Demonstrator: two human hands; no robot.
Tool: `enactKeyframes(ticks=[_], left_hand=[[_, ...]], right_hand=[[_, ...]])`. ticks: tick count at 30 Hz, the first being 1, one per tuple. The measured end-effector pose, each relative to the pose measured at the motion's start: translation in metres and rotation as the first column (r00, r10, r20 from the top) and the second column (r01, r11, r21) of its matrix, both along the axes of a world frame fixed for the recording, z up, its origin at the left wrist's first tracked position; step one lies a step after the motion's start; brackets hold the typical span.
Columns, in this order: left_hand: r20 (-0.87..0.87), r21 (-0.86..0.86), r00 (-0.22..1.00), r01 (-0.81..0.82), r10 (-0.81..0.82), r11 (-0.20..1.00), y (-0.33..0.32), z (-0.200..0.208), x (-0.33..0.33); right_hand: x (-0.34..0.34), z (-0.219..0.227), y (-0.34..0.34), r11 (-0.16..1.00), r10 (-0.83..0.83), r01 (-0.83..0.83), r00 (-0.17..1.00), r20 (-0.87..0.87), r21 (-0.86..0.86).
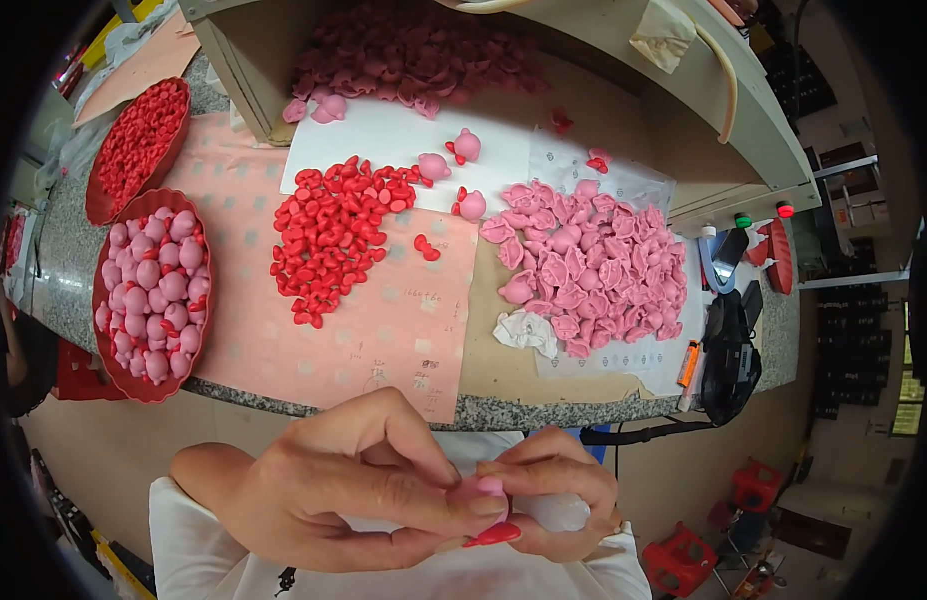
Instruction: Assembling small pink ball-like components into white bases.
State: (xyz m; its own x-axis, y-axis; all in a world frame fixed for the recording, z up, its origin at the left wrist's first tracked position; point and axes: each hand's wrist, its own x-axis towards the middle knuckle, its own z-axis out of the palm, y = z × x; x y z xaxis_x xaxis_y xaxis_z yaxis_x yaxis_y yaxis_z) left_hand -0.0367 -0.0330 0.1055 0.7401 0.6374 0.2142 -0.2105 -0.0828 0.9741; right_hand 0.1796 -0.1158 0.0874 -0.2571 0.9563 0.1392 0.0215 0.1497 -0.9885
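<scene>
On my feed's six o'clock, left hand (pixel 349 490) and right hand (pixel 569 485) pinch a pink piece (pixel 466 491), probably light and rubbery, best held by its rounded sides.

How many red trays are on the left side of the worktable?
2: one at upper left, filled with small red pieces; another just below it, nearer the person, filled with pink balls. Neither is hidden.
</scene>
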Motion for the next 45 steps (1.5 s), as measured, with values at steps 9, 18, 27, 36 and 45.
enactKeyframes(ticks=[9,18,27,36,45], left_hand=[[-0.039,-0.451,0.999,-0.048,0.034,0.891,0.028,-0.077,0.029],[-0.043,-0.637,0.998,0.011,-0.049,0.771,0.024,-0.096,0.043],[0.129,-0.734,0.990,0.057,0.057,0.676,0.027,-0.115,0.042],[0.132,-0.752,0.989,0.054,0.071,0.657,0.021,-0.119,0.045],[0.045,-0.728,0.998,0.002,0.046,0.686,0.015,-0.118,0.043]], right_hand=[[0.002,-0.065,0.030,0.864,-0.324,0.212,0.929,-0.180,-0.457],[0.011,-0.080,0.026,0.808,-0.373,0.211,0.906,-0.200,-0.551],[0.047,-0.092,0.022,0.725,-0.688,0.533,0.592,0.420,0.436],[0.056,-0.092,0.010,0.759,-0.650,0.510,0.563,0.510,0.404],[0.028,-0.058,0.032,0.802,-0.464,0.234,0.824,0.325,0.550]])
